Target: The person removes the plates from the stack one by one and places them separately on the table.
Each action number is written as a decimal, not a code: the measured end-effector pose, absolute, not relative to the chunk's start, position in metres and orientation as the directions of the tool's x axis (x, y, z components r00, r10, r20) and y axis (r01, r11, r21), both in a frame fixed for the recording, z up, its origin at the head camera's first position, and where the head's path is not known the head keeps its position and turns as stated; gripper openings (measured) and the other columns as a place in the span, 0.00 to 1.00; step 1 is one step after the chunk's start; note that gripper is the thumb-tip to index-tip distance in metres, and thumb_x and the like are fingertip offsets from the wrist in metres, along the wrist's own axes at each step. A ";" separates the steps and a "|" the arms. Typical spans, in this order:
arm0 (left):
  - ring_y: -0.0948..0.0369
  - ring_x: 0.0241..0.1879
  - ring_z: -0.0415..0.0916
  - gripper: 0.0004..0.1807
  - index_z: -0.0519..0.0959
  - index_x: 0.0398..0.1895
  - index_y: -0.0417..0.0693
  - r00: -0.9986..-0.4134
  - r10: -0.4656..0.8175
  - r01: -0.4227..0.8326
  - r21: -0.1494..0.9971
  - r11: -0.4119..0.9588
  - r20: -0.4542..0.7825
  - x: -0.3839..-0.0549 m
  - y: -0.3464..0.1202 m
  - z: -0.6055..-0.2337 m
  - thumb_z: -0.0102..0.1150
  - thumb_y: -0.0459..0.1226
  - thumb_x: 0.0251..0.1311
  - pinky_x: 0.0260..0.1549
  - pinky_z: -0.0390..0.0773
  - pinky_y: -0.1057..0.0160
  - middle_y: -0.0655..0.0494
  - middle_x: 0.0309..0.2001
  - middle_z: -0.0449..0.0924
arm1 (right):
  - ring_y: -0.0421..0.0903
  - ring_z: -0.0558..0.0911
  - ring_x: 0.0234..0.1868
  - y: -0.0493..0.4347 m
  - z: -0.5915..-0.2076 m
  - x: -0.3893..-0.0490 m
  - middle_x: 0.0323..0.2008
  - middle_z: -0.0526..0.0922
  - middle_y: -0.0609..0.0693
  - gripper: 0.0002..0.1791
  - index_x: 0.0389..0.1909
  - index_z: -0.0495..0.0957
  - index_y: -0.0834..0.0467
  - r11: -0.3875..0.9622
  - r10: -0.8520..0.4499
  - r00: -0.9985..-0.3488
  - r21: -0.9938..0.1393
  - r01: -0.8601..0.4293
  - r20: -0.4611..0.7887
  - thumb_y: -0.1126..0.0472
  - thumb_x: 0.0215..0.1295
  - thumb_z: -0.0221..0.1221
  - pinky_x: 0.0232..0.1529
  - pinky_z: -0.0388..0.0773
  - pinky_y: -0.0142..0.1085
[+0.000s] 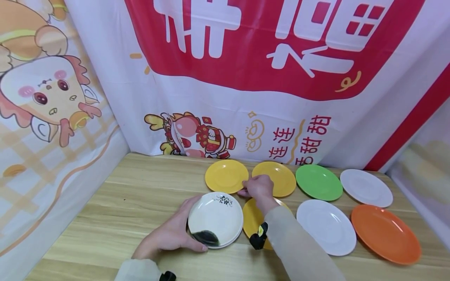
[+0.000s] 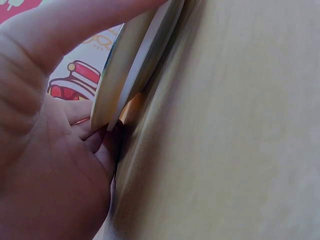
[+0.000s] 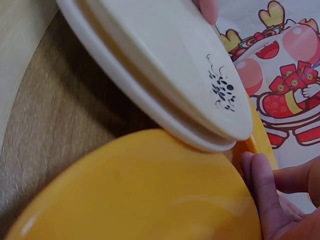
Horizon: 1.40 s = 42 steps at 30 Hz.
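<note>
My left hand (image 1: 175, 232) grips a small stack of white plates at its left side, thumb at the near rim and fingers round the far side. The top white plate (image 1: 216, 218) has a black flower print and a dark green patch; another white rim (image 3: 115, 75) shows under it. In the left wrist view the stack is tilted off the wooden table (image 2: 240, 125), fingers beneath its edge. My right hand (image 1: 261, 187) pinches the right rim of the back-left yellow plate (image 1: 225, 175). Below my right forearm lies another yellow plate (image 3: 150, 190), partly covered by the arm.
A third yellow plate (image 1: 281, 179), a green plate (image 1: 318, 182) and a white plate (image 1: 366, 187) line the back. Nearer, right of my forearm, are a white plate (image 1: 327, 228) and an orange plate (image 1: 385, 234). A printed cloth (image 1: 211, 93) hangs behind the table.
</note>
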State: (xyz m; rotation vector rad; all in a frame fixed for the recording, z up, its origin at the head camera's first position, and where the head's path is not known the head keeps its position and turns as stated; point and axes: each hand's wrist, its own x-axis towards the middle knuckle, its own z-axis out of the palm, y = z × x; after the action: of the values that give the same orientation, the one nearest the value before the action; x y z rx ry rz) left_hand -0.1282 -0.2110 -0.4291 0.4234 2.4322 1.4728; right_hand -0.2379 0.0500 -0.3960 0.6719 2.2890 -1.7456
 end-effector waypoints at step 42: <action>0.42 0.80 0.58 0.76 0.53 0.87 0.52 -0.917 0.392 0.128 0.882 0.453 -0.068 -0.128 -0.209 -0.426 0.93 0.45 0.31 0.79 0.52 0.29 0.46 0.83 0.56 | 0.49 0.85 0.61 0.088 -0.393 -0.173 0.55 0.89 0.45 0.29 0.61 0.84 0.52 0.608 -0.262 -0.965 -0.780 -0.150 -0.018 0.54 0.59 0.79 0.68 0.81 0.52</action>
State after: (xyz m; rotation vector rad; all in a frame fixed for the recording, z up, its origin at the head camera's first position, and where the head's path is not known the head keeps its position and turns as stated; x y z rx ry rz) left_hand -0.1278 -0.2095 -0.4265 0.4479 2.4435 1.4504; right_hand -0.1734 0.0881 -0.3934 -0.3477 2.6981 -1.2899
